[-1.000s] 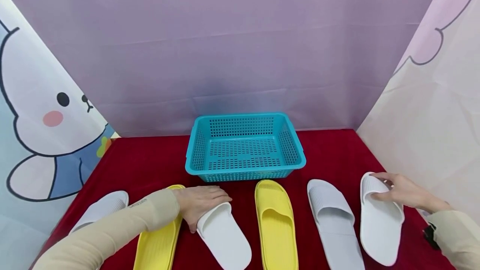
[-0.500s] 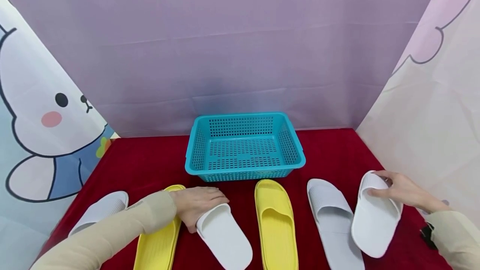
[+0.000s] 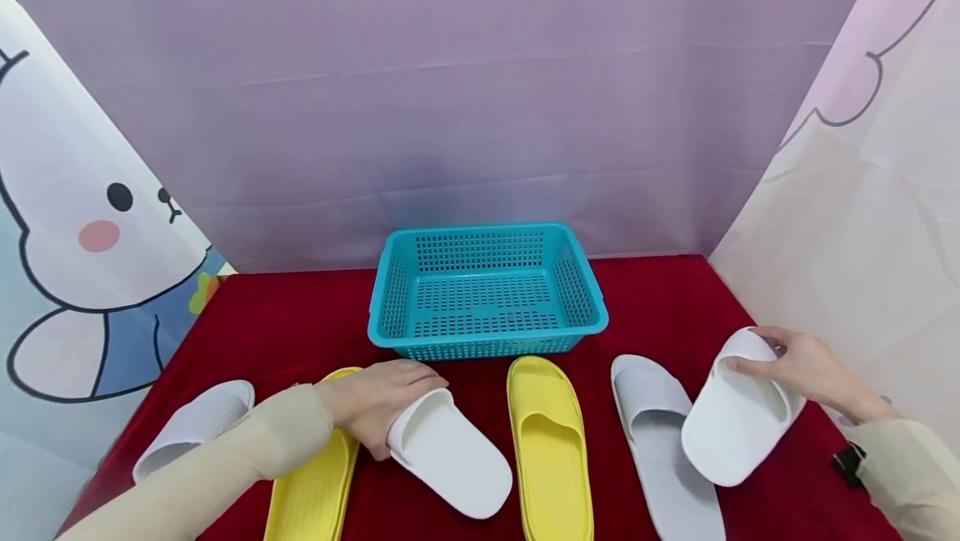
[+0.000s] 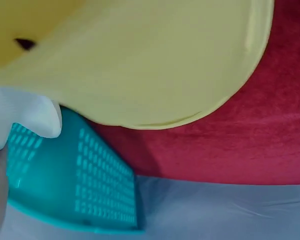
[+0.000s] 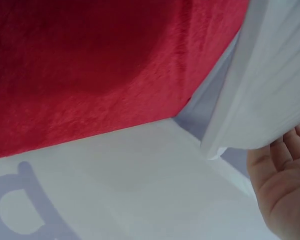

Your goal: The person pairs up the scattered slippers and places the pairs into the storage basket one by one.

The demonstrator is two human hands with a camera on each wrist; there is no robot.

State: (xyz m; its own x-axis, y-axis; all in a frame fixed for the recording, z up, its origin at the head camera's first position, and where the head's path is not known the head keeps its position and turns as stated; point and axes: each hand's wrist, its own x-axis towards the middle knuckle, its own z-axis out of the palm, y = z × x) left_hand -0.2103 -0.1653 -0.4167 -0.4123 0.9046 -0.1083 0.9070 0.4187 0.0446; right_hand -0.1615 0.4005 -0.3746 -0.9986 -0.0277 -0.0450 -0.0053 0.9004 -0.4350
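Note:
My left hand (image 3: pixel 382 402) grips a white slipper (image 3: pixel 459 464) at its toe end, the heel slanting toward the lower right. That forearm crosses over a yellow slipper (image 3: pixel 311 495), which fills much of the left wrist view. On the right, my right hand (image 3: pixel 813 370) pinches a second white slipper (image 3: pixel 731 428) by its strap, thumb on the inner side and fingers over the toe. Its heel end overlaps a grey slipper (image 3: pixel 667 449) in the head view. The right wrist view shows the fingers (image 5: pixel 285 155) against the ridged upper; the thumb is hidden there.
A blue-green perforated basket (image 3: pixel 483 341) stands at the back middle of the red cloth (image 3: pixel 300 316). Another yellow slipper (image 3: pixel 551 449) lies between the hands, and a pale slipper (image 3: pixel 198 424) lies far left, partly behind the left sleeve. Printed curtains enclose the sides.
The right hand has raised its white slipper, whose heel swung left over the grey one. The left hand has shifted slightly left and up, and its slipper's heel has tilted up and right.

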